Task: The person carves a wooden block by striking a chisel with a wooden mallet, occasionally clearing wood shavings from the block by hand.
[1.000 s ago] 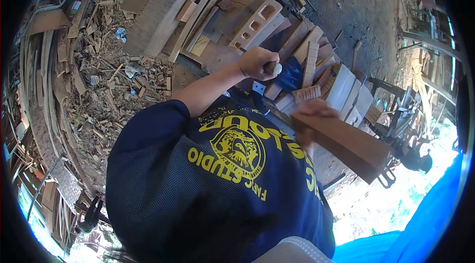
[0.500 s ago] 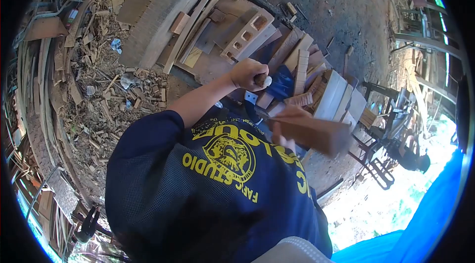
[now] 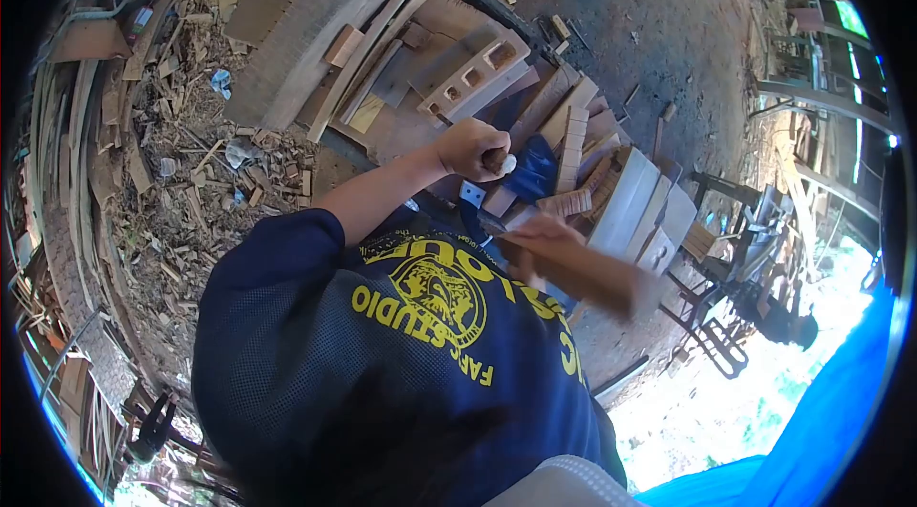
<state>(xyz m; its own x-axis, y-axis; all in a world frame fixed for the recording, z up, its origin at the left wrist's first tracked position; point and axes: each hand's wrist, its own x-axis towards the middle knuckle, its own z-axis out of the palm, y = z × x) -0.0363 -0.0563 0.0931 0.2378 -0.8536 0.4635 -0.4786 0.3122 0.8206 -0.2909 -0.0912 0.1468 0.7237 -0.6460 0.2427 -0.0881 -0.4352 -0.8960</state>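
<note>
My left hand (image 3: 468, 150) is closed in a fist around a rounded wooden handle (image 3: 501, 162) with a pale end. What the handle joins to is hidden by the hand. Just below it sit a light metal plate with two holes (image 3: 471, 192) and a dark curved piece (image 3: 470, 218), close to my shirt. To the right, my right hand (image 3: 546, 238) grips a brown wooden block (image 3: 597, 278), which sticks out to the lower right. Motion smears both this hand and the block. A dark blue sheet or bag (image 3: 535, 168) lies beside the left fist.
A workbench beyond my hands carries a block with square holes (image 3: 475, 82), wood offcuts and a notched strip (image 3: 570, 146). Pale boards (image 3: 621, 211) lean at right. Scraps and shavings (image 3: 205, 211) cover the ground at left. A long grey board (image 3: 306, 49) lies further back.
The whole view has shifted slightly left. My right hand and the wooden block have moved left in the picture, still blurred. My left hand keeps its hold on the handle.
</note>
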